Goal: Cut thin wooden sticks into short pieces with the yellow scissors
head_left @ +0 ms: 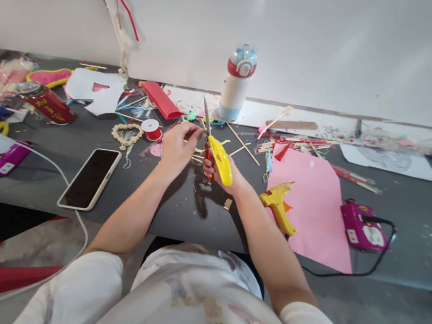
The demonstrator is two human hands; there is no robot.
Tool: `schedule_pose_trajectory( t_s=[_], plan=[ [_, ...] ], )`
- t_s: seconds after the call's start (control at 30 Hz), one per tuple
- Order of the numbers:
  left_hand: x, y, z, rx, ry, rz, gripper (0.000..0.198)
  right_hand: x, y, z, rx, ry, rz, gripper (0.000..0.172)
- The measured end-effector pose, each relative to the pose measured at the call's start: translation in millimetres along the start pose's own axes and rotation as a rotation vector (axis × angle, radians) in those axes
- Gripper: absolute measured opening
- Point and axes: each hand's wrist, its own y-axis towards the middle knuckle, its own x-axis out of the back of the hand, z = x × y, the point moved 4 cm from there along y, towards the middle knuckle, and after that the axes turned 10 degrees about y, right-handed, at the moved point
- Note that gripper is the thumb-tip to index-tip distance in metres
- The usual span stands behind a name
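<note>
Above the middle of the dark table, my right hand [218,172] is closed around yellow-handled scissors [220,158]. Their metal blades point up and away from me, and some red shows beneath the yellow handle. Close by on the left, my left hand [180,146] has its thumb and fingertips pinched together beside the blades. What they hold, if anything, is too small to make out. Left of that hand are a spool of red thread [151,130] and a heart-shaped beaded loop [126,135] with a pale tassel. A small tan piece [227,204] lies below my right hand.
A phone [90,179] lies left, near a drink can [49,104]. At the back stands a bottle [235,87]. To the right, a yellow glue gun [280,206] rests on pink paper [314,208], beside a purple power box [365,228] with a black cord.
</note>
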Motion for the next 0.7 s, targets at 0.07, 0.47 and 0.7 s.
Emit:
schedule_pose_trajectory(
  t_s=[0.07,0.47,0.7],
  plan=[
    [0.0,-0.4,-0.7,0.003,0.003,0.003,0.017,0.9,-0.1,-0.3,0.009,0.011,-0.003,0.027],
    [-0.3,-1.4,-3.8,-0.034,0.02,0.035,0.019,4.7,1.8,-2.6,-0.002,0.018,0.022,0.026],
    [1.2,0.0,-3.0,-0.06,0.054,0.027,0.02,3.9,5.0,-5.3,-0.032,-0.018,0.007,0.023]
  ],
)
